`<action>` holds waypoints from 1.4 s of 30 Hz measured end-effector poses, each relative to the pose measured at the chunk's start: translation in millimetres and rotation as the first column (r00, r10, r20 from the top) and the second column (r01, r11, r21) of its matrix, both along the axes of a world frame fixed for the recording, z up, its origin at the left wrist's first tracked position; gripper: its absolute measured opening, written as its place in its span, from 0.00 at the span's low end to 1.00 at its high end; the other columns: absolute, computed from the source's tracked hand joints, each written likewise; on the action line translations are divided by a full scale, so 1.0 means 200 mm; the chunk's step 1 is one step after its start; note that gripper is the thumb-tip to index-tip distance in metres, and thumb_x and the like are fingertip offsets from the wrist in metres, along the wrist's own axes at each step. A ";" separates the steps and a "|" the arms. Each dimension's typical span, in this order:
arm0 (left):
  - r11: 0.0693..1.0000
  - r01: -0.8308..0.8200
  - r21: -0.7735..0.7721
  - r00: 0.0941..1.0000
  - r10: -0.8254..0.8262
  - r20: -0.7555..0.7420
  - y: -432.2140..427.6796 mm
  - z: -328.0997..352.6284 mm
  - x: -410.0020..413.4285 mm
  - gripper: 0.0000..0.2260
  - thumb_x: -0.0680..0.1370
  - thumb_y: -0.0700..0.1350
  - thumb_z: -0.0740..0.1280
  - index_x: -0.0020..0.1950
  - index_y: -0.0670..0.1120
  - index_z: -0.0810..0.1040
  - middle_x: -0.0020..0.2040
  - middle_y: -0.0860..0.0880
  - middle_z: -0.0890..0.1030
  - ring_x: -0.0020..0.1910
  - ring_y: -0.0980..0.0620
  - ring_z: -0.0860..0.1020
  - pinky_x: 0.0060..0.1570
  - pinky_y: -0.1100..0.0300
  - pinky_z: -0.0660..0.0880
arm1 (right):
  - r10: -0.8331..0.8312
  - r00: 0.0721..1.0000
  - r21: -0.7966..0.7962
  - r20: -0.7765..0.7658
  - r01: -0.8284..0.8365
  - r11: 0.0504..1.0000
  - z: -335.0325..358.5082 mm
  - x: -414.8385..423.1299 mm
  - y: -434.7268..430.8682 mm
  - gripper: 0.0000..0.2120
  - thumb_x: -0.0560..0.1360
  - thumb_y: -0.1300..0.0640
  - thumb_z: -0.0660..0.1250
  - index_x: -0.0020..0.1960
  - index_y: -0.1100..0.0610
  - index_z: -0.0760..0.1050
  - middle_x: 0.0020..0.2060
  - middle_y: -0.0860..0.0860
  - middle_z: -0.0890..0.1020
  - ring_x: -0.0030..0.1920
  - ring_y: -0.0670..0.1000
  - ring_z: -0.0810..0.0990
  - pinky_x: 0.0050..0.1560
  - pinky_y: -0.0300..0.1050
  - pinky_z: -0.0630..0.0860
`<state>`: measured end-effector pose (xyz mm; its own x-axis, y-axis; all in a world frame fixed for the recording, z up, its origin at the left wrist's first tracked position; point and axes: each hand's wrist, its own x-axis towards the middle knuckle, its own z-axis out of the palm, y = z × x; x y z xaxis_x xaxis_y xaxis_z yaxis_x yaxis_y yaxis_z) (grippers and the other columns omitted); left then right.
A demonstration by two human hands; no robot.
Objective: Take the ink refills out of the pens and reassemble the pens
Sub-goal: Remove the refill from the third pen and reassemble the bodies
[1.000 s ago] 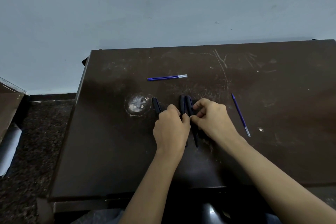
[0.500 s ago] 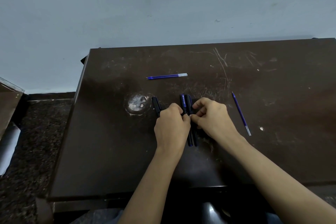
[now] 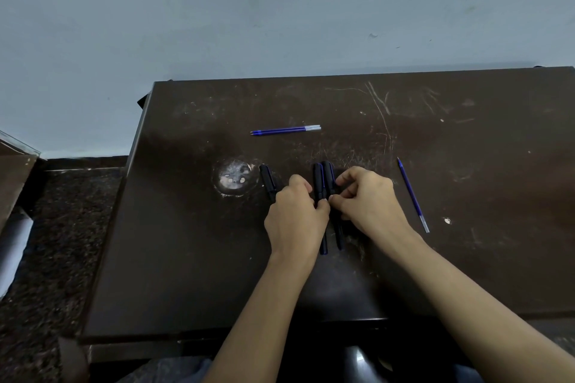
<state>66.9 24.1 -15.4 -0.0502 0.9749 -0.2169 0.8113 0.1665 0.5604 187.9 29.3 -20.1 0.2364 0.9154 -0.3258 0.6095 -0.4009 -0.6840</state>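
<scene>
a person's left hand [image 3: 295, 221] and right hand [image 3: 370, 205] meet over two slim dark plastic pens [image 3: 323, 177] lying side by side near the middle of a scratched dark-brown desk [image 3: 466, 258]. each grip is narrow, fingertips pinching the barrels where the hands touch; which hand holds which pen cannot be told. the step in hand looks to be the opening or closing of one barrel. done well, one hand would steady the far end while the other turns or pulls the near section straight along the pen's length, with the neighbouring pen left flat so it does not roll and any small parts held over the desk. by count: three dark pens, the pair under the fingers and a third dark pen [image 3: 267, 179] just to the left, its near end hidden by the left hand; three thin blue refills with clear ends, what looks like a pair of blue refills [image 3: 286, 130] together farther up the desk and a single blue refill [image 3: 412, 193] near the right hand; one pale worn patch [image 3: 235, 179] beside the third pen.
</scene>
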 end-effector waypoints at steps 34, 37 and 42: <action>1.000 0.018 0.010 0.999 -0.018 0.047 0.01 0.00 0.00 0.10 0.78 0.48 0.65 0.59 0.50 0.73 0.46 0.50 0.81 0.41 0.53 0.79 0.33 0.62 0.69 | 0.000 0.995 -0.017 -0.098 -0.002 1.000 0.01 0.00 0.01 0.13 0.70 0.61 0.74 0.52 0.56 0.75 0.36 0.51 0.81 0.36 0.49 0.83 0.43 0.48 0.82; 1.000 0.014 0.022 0.999 -0.015 0.033 0.01 -0.01 0.00 0.10 0.79 0.48 0.65 0.59 0.50 0.73 0.46 0.50 0.81 0.41 0.52 0.79 0.35 0.60 0.71 | -0.007 0.995 -0.017 -0.100 0.005 1.000 0.02 0.01 0.01 0.13 0.70 0.61 0.74 0.51 0.56 0.75 0.35 0.51 0.81 0.36 0.50 0.83 0.43 0.49 0.82; 0.991 -0.059 0.118 0.998 0.057 0.017 0.03 0.02 -0.03 0.07 0.78 0.47 0.64 0.56 0.50 0.73 0.45 0.52 0.80 0.40 0.55 0.76 0.30 0.64 0.64 | -0.037 0.993 -0.008 -0.109 0.037 0.999 0.02 0.02 0.01 0.12 0.69 0.61 0.74 0.50 0.56 0.76 0.36 0.53 0.82 0.35 0.52 0.84 0.42 0.51 0.83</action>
